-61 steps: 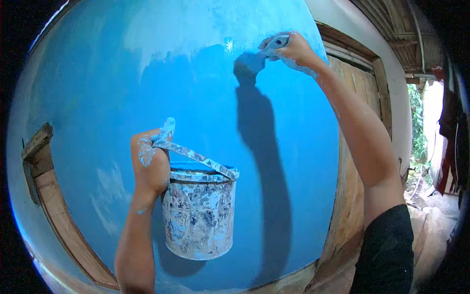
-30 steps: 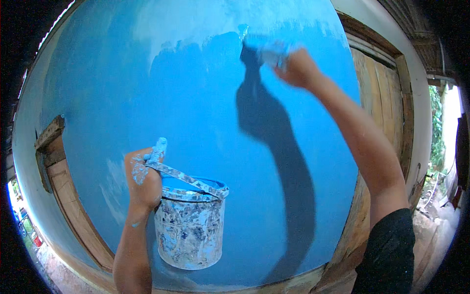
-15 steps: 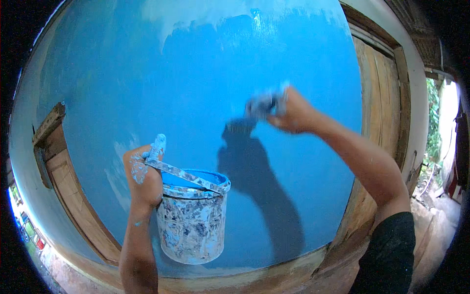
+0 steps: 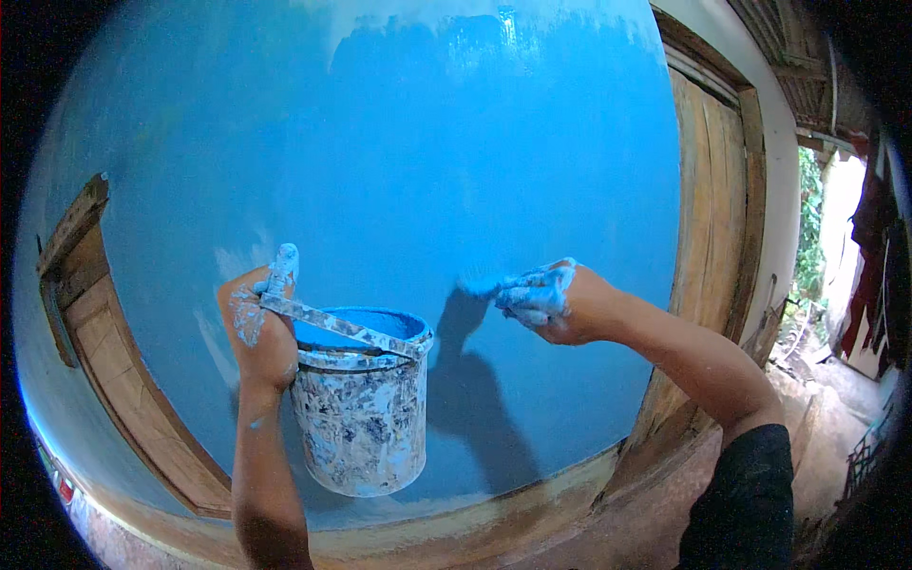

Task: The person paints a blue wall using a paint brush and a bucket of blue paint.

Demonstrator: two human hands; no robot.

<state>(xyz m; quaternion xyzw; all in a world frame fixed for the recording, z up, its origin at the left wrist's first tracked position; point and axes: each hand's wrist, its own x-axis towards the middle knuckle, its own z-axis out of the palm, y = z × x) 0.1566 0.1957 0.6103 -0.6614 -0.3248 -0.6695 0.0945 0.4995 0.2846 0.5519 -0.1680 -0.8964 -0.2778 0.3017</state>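
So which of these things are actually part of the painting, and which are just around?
In use: paint bucket held by the left hand; brush in the right hand; blue wall.
Just around: wooden door; wooden frame; hanging clothes.

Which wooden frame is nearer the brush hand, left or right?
The tall wooden door frame on the right: the right hand, brush on the blue wall, is closer to it. The smaller frame at far left lies beyond the left hand and paint bucket.

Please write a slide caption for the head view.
Left hand holds paint bucket; right hand presses brush on blue wall.
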